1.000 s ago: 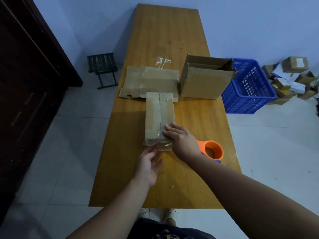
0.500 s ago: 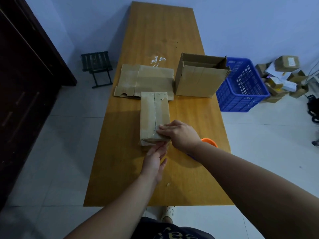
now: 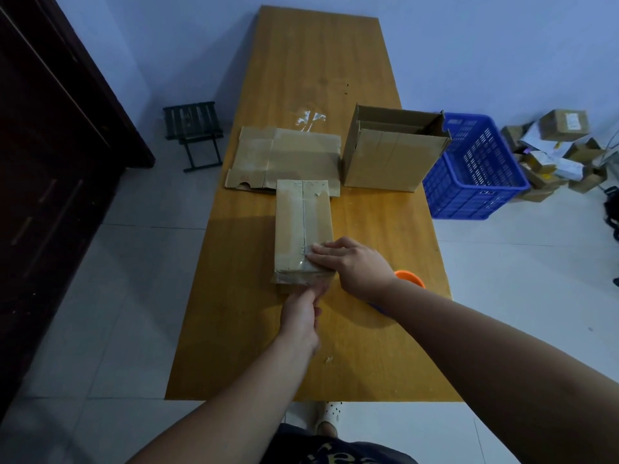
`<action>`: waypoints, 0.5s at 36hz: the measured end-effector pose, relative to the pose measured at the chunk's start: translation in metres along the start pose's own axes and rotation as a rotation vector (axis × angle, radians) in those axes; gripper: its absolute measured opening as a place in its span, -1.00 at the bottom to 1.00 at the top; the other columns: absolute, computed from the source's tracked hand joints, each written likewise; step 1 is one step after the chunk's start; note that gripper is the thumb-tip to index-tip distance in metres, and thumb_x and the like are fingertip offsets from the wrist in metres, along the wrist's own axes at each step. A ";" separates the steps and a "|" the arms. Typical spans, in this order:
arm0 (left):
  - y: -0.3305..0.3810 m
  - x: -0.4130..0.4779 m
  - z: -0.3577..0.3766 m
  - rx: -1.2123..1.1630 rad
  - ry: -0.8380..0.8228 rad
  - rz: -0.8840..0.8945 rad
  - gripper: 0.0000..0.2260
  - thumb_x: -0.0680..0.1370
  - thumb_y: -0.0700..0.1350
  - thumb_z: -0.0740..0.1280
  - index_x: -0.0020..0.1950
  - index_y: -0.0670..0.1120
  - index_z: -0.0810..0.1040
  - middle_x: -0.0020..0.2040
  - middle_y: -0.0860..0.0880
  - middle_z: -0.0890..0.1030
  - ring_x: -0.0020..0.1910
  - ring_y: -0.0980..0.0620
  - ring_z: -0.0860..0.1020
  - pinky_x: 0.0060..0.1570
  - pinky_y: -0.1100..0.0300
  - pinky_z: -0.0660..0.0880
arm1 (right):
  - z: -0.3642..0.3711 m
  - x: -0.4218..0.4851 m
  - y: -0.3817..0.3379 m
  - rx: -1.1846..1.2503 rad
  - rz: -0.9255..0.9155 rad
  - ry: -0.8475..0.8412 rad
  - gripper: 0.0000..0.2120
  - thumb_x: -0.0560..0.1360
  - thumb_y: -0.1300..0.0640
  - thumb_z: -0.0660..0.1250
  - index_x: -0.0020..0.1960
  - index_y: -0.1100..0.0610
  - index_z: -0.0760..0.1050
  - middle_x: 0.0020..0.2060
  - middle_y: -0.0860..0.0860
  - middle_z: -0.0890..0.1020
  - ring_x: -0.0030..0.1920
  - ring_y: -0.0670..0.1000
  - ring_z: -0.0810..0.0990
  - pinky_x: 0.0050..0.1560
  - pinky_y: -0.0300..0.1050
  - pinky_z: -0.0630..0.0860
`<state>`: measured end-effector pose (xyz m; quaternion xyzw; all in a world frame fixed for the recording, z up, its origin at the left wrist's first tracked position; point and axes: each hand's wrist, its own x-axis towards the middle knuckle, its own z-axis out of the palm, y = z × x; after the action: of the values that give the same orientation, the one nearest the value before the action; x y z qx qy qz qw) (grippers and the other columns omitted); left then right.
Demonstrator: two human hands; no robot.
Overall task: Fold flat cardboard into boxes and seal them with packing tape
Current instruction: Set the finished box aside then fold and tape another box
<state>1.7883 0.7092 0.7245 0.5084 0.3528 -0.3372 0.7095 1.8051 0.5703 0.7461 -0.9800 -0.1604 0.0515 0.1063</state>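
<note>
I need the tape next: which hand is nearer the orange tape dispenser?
Right. The right hand lies flat on the taped box, its wrist beside the orange tape dispenser; the left hand is at the box's near end, farther left.

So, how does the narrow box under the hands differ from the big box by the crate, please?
The narrow box lies taped shut; the big box stands open-topped. The narrow box is slimmer and lower than the big box. The right hand presses the narrow box, not the big box. Both are brown cardboard.
</note>
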 end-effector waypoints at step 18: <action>-0.005 0.002 -0.053 0.430 0.286 0.492 -0.90 0.61 -0.13 0.22 0.09 0.02 0.46 -0.03 0.05 0.56 -0.19 0.14 0.51 -0.32 0.30 0.36 | 0.013 -0.003 0.001 0.044 0.011 0.043 -0.48 0.55 0.18 0.30 0.48 -0.01 0.29 0.43 -0.04 0.39 0.42 0.06 0.30 0.28 0.05 0.47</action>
<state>1.7766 0.7589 0.7081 0.7579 0.2365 -0.1483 0.5897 1.8007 0.5703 0.7337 -0.9791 -0.1514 0.0347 0.1310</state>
